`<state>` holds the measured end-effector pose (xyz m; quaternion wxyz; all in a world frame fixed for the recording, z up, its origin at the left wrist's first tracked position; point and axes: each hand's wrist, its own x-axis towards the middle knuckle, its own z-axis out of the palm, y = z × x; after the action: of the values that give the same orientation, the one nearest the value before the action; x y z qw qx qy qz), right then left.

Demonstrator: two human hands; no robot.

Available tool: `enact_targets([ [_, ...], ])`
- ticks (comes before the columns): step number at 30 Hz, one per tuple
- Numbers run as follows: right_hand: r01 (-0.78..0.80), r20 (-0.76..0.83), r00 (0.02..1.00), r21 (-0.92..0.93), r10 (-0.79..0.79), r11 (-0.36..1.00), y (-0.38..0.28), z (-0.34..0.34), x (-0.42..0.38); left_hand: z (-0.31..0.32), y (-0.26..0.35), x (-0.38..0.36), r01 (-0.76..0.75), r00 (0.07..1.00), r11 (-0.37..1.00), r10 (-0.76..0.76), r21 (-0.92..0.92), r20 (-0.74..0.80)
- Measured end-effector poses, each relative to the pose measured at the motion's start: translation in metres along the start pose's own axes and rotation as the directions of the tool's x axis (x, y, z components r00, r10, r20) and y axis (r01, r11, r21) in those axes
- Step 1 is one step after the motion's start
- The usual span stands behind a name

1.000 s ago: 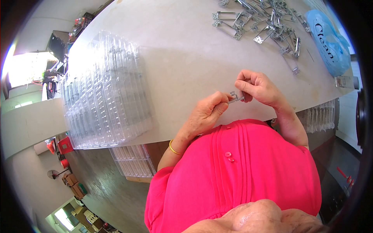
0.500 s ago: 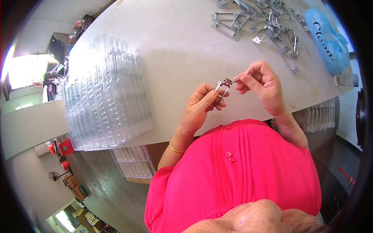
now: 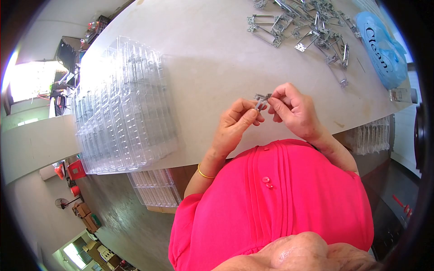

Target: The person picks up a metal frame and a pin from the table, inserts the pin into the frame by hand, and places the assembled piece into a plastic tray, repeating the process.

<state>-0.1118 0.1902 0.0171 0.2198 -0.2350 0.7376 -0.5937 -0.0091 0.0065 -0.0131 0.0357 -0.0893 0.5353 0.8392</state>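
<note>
A pale table (image 3: pixel 217 72) curves across the view. At its near edge sits a person in a bright pink top (image 3: pixel 280 194). A tall stack of clear plastic trays (image 3: pixel 124 108) stands at the left. At the far right lie a tangled pile of metal brackets (image 3: pixel 316 34) and a blue plastic bag (image 3: pixel 382 49). The left hand (image 3: pixel 231 128) grips a single bracket (image 3: pixel 259 105) above the table, before the person's chest. The right hand (image 3: pixel 296 113) pinches a small metal piece (image 3: pixel 268 96) at its upper end; whether they are joined cannot be told.
</note>
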Motion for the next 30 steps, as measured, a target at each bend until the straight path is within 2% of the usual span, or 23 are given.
enact_targets([
  [2, -0.183, 0.091, 0.981, 0.157, 0.17, 0.971, -0.004, 0.001, 0.001, 0.0, -0.003, 0.0, -0.028, 0.999, 0.994, 0.026, 0.101, 0.027],
  [3, -0.183, 0.09, 0.981, 0.157, 0.171, 0.97, -0.004, 0.0, 0.001, 0.0, -0.003, -0.001, -0.028, 0.999, 0.994, 0.025, 0.101, 0.028],
  [5, -0.279, 0.166, 0.954, 0.174, 0.251, 0.944, -0.004, -0.001, 0.003, -0.001, -0.003, -0.002, -0.04, 0.999, 0.985, 0.037, 0.165, 0.019],
  [9, -0.331, 0.238, 0.931, 0.232, 0.276, 0.915, 0.001, -0.004, 0.004, 0.003, -0.004, -0.003, -0.042, 0.998, 0.986, 0.05, 0.162, -0.043],
  [12, -0.355, 0.277, 0.914, 0.2, 0.295, 0.913, -0.002, -0.009, 0.004, -0.003, -0.008, 0.0, -0.062, 0.997, 0.995, 0.066, 0.082, -0.049],
  [15, -0.4, 0.32, 0.886, 0.167, 0.335, 0.901, 0.006, -0.02, 0.001, -0.008, -0.005, 0.001, -0.066, 0.99, 0.997, 0.07, 0.03, -0.12],
  [17, -0.192, 0.14, 0.975, 0.147, 0.171, 0.97, 0.015, -0.023, 0.002, -0.012, -0.004, 0.0, -0.057, 0.994, 0.997, 0.061, 0.042, -0.088],
  [18, -0.193, 0.138, 0.975, 0.146, 0.173, 0.97, 0.016, -0.023, 0.004, -0.009, -0.001, 0.0, -0.056, 0.994, 0.998, 0.059, 0.041, -0.087],
  [20, 0.104, -0.022, 0.994, 0.116, -0.103, 0.988, 0.016, -0.02, 0.008, 0.0, 0.01, 0.0, 0.041, 0.997, 0.99, -0.031, 0.133, -0.075],
  [21, 0.106, -0.026, 0.994, 0.115, -0.104, 0.988, 0.013, -0.018, 0.009, 0.003, 0.013, 0.001, 0.04, 0.997, 0.99, -0.031, 0.135, -0.071],
  [23, 0.31, -0.009, 0.951, -0.039, -0.31, 0.95, 0.006, -0.013, 0.012, 0.008, 0.017, 0.0, 0.123, 0.992, 0.982, -0.119, 0.144, -0.037],
  [27, 0.346, 0.069, 0.938, -0.075, -0.341, 0.935, 0.012, -0.01, 0.012, -0.002, 0.012, -0.001, 0.116, 0.993, 0.98, -0.121, 0.164, 0.018],
  [29, 0.123, 0.038, 0.991, 0.155, -0.13, 0.98, 0.012, -0.007, 0.008, -0.005, 0.011, -0.002, 0.129, 0.991, 0.976, -0.123, -0.174, 0.049],
  [30, 0.128, 0.04, 0.99, 0.156, -0.136, 0.979, 0.013, -0.007, 0.009, -0.006, 0.012, -0.002, 0.124, 0.992, 0.977, -0.117, -0.171, 0.047],
])
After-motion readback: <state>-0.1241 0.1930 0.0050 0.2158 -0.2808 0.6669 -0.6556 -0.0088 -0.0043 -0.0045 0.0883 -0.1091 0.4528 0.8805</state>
